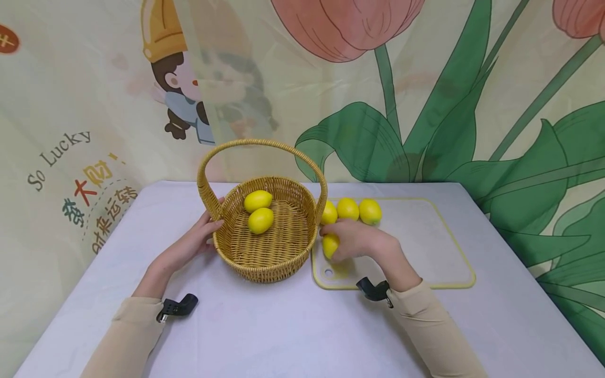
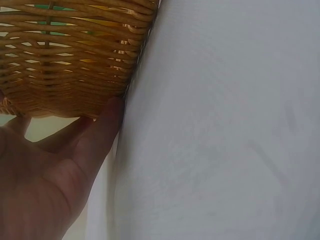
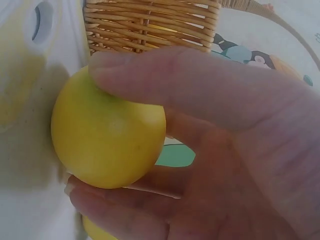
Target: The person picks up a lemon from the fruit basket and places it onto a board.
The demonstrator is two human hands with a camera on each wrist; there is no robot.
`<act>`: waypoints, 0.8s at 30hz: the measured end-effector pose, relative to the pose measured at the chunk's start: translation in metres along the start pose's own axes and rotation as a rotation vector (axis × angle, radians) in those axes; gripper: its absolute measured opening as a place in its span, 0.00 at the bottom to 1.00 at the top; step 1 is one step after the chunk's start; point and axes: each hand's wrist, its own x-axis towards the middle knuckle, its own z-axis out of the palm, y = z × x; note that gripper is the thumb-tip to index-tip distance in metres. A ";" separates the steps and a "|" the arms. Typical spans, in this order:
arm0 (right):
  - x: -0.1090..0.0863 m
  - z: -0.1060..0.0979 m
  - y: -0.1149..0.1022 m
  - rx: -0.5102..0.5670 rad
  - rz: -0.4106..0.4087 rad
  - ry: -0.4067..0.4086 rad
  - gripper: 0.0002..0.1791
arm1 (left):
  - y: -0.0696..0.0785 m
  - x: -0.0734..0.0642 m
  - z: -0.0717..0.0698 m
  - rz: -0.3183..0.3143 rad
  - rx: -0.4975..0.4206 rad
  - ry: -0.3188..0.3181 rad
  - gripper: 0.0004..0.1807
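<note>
A yellow lemon (image 3: 107, 132) sits between the thumb and fingers of my right hand (image 1: 355, 240), which grips it at the left end of the white cutting board (image 1: 416, 252). In the right wrist view the thumb presses its greenish top side while fingers reach round below. My left hand (image 1: 196, 234) rests against the left side of the wicker basket (image 1: 267, 274), near the foot of its handle. The left wrist view shows its fingers (image 2: 102, 132) extended along the woven wall. Two lemons (image 1: 261, 220) lie inside the basket, toward its left.
Three more lemons (image 1: 370, 211) stand in a row along the back of the board, the leftmost partly behind the basket handle (image 1: 264, 143). The board has a yellow-green rim and a hole in its near left corner. A printed cloth (image 1: 331, 115) hangs behind the white table (image 1: 264, 331).
</note>
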 end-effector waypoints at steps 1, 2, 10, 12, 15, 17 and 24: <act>0.000 0.000 0.000 -0.001 0.007 0.001 0.29 | 0.000 0.000 0.000 0.001 0.002 0.001 0.38; 0.000 0.000 0.000 -0.001 0.011 0.003 0.30 | -0.001 0.000 0.000 0.002 0.005 0.002 0.38; 0.000 0.001 0.000 -0.005 0.020 0.027 0.30 | -0.001 0.000 0.000 0.000 0.004 0.006 0.38; 0.000 0.000 -0.001 -0.004 0.032 0.024 0.31 | -0.001 0.000 0.000 -0.001 0.003 0.006 0.38; 0.000 0.000 -0.002 -0.004 0.052 0.015 0.33 | -0.001 0.001 0.000 0.004 0.002 0.006 0.38; -0.001 0.000 -0.002 -0.003 0.058 0.009 0.34 | -0.002 0.001 -0.001 0.007 0.001 0.005 0.38; -0.002 0.001 -0.003 0.007 0.083 -0.002 0.36 | -0.003 0.002 -0.001 0.014 -0.006 0.001 0.39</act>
